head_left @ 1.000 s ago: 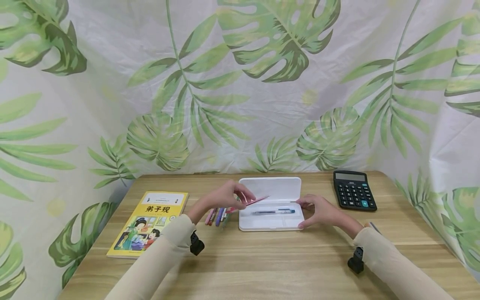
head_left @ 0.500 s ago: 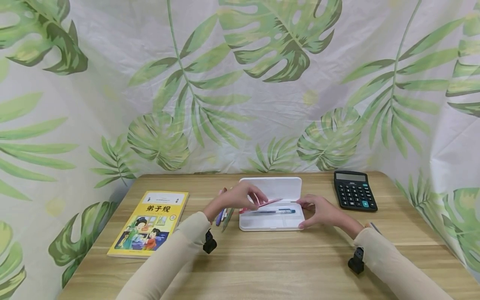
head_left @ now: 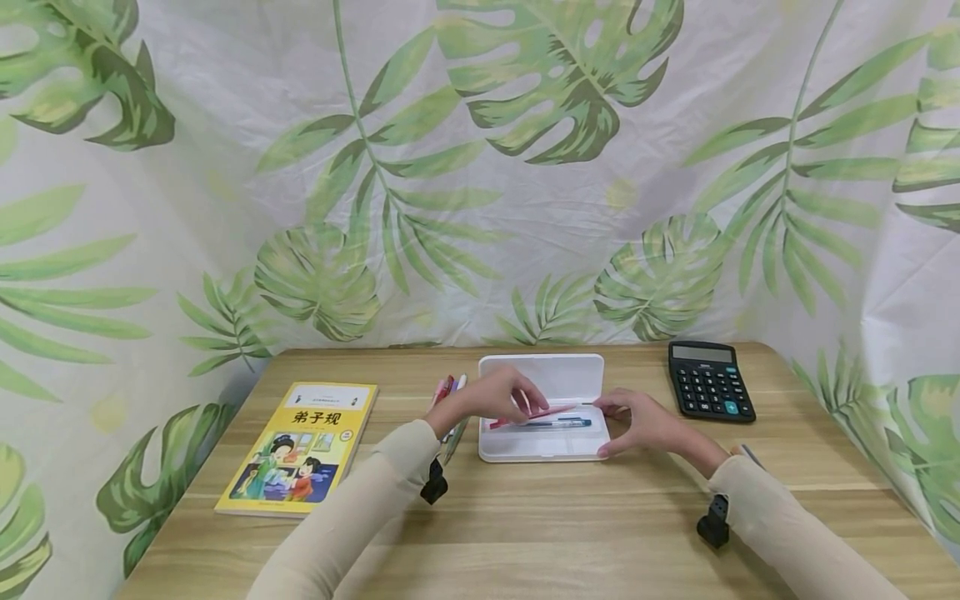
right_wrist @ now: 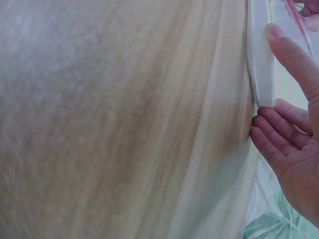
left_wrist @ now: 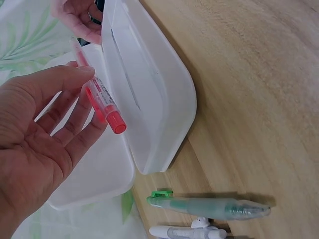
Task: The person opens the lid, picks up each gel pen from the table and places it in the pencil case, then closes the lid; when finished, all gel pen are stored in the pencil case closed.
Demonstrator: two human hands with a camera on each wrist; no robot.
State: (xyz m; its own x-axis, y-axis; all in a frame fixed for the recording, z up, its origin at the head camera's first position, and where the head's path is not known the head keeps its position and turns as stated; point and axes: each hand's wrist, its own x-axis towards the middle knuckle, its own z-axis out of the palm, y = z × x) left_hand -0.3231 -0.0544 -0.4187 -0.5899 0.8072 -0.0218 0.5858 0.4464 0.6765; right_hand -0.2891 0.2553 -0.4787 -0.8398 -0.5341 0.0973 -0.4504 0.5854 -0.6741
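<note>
My left hand (head_left: 501,395) pinches a red-capped clear pen (left_wrist: 103,94) between thumb and fingers. It holds the pen above the open white pencil case (head_left: 495,452), slightly tilted, as the left wrist view shows. Inside the case lies a clear pen with a blue end (head_left: 573,423). At the case's right end, my right hand (head_left: 643,425) grips it, thumb on the front rim and fingertips against the end wall (right_wrist: 264,89). The lid (head_left: 558,372) stands raised at the back.
Left of the case, partly behind my left wrist, lie several pens, among them a green pen (left_wrist: 209,206) and a white pen (left_wrist: 185,232). A yellow book (head_left: 300,442) lies farther left. A black calculator (head_left: 708,383) sits at the back right of the wooden table (head_left: 555,533).
My left hand has moved right with the red pen, from the case's left edge to over its middle, and lowered the pen slightly. The right hand has stayed put.
</note>
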